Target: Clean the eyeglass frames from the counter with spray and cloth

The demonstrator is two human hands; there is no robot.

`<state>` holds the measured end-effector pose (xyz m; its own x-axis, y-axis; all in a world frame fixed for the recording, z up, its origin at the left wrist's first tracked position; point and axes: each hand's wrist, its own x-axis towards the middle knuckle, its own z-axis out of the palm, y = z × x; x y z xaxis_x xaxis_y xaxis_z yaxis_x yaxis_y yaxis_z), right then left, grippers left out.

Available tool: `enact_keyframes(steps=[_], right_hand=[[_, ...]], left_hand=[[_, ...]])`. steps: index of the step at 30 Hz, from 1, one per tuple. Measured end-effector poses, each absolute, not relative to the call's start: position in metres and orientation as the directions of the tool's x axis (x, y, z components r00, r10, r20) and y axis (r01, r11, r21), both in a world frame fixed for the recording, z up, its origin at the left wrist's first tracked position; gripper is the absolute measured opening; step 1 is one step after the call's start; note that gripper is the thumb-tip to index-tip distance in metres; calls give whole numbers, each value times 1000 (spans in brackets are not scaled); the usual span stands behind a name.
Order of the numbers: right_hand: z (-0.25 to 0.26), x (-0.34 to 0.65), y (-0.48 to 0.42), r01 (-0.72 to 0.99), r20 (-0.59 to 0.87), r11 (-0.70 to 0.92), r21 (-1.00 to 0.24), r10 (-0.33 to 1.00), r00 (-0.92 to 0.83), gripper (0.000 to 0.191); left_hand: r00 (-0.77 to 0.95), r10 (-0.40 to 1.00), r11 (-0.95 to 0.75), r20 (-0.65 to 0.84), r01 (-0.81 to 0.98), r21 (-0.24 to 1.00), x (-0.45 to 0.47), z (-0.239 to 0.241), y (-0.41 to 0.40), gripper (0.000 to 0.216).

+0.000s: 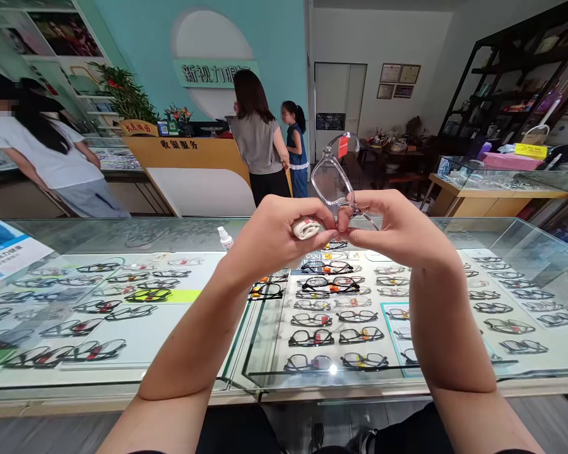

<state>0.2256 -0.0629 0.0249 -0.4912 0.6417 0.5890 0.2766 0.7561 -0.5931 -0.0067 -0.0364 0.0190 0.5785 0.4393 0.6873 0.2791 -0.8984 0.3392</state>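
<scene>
Above the glass counter, a pair of clear-framed eyeglasses (pixel 334 180) is held up on its side, with a red tag on one temple arm. My right hand (pixel 390 230) is closed on it, thumb and fingers pinching near the lower end of the frame. A rolled whitish cloth (pixel 306 228) is tucked in the curled fingers of my left hand (pixel 279 233). The left thumb and fingertip reach the lower edge of the eyeglasses, close to the right fingertips; whether they grip it too is hard to tell. Behind my left wrist stands a small white spray bottle (pixel 225 239).
Rows of eyeglasses (pixel 311 338) lie inside the glass display case (pixel 274 378) below my hands. A printed sign (pixel 4 246) stands at the left. Beyond are a cashier desk (pixel 194 189), two people near it, another person at the left, and a second showcase (pixel 483 195) at the right.
</scene>
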Motion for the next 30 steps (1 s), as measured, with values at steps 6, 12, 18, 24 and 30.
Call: enact_keyframes(steps=[6,12,18,24,30], right_hand=[[24,229,-57,271,558,744,-610,647,-520,17],[25,231,-56,255,542,732,-631,652,-529,19],[25,230,-56,207,551,731,-650,641,-534,17],[26,234,-56,198,539,714,-671,654,-531,14],[26,238,-55,103,525,676,-730,651,-549,10]], left_hand=[[611,353,-934,709,276,228,-6,14,-30,7],[616,289,-952,733,268,150,-4,12,-29,7],[603,199,-974,773,206,90,-4,12,-28,7],[588,123,-981,800,192,10,-3,11,-29,7],[572,144,-984,807,168,56,-5,11,-29,5]])
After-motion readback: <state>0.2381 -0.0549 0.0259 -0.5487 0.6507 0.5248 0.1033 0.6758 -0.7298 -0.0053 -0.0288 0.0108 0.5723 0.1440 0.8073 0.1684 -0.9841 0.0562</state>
